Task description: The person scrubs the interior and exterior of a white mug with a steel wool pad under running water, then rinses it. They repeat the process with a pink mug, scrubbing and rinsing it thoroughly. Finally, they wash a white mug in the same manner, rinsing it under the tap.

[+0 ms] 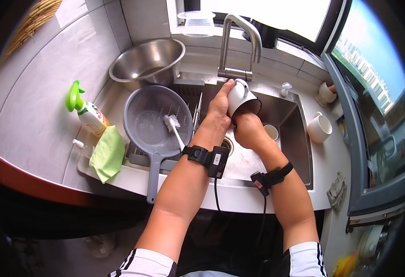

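Observation:
My left hand (220, 104) grips a white mug with a dark rim (238, 96) from its left side, above the stainless steel sink (245, 162). The mug lies tilted, its mouth towards me and its handle up. The fingers of my right hand (249, 130) reach inside the mouth and are hidden, so what they hold, if anything, does not show. A small white cup (271, 132) stands in the sink, just right of my right hand. Behind the mug rises the steel faucet (235, 74).
Left of the sink are a grey strainer (147, 114) with a white brush (176, 133) in it, a steel bowl (147, 67), a spray bottle (93, 119) and a green cloth (109, 154). A white mug (320, 128) stands at right, near the open window (356, 204).

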`<state>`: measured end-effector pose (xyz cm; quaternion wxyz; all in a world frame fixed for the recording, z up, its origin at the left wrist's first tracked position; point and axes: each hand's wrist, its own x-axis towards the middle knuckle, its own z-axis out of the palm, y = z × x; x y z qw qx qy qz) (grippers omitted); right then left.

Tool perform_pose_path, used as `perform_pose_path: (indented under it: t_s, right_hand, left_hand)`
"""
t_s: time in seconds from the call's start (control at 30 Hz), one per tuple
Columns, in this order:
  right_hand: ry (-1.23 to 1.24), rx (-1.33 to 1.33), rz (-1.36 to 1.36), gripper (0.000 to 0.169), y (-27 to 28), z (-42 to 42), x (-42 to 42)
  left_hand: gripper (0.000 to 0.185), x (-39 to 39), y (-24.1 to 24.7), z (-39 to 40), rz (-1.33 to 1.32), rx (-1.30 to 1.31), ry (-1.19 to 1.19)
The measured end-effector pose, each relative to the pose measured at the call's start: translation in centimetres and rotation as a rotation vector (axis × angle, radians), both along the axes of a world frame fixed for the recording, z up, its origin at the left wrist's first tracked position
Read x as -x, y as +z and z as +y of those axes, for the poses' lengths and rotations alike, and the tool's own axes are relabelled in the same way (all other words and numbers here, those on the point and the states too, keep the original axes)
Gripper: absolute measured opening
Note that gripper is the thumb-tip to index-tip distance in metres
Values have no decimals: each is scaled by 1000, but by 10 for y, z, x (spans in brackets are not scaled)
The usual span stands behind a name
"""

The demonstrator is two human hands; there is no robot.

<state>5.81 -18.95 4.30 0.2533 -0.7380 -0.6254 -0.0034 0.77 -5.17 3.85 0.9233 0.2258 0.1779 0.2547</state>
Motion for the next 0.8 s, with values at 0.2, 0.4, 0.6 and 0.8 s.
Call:
perform_pose_path:
  t_s: [0.2,0.4,0.6,0.8]
  right_hand:
    - [372,-390,1745,56,25,-3,-8]
    - [-1,-86,690,30,14,2,-7]
    - [14,101,12,21,-7,2,-11]
    - [-147,-177,918,31,3,10,-7]
  left_hand:
    - [39,-3,-1,-16,-187,-11,-51]
    - [40,0,-1,-10,-159,-49,-18]
    - [38,1,-6,-6,133,-83,25]
    - [40,-7,-10,-20,21,-79,8]
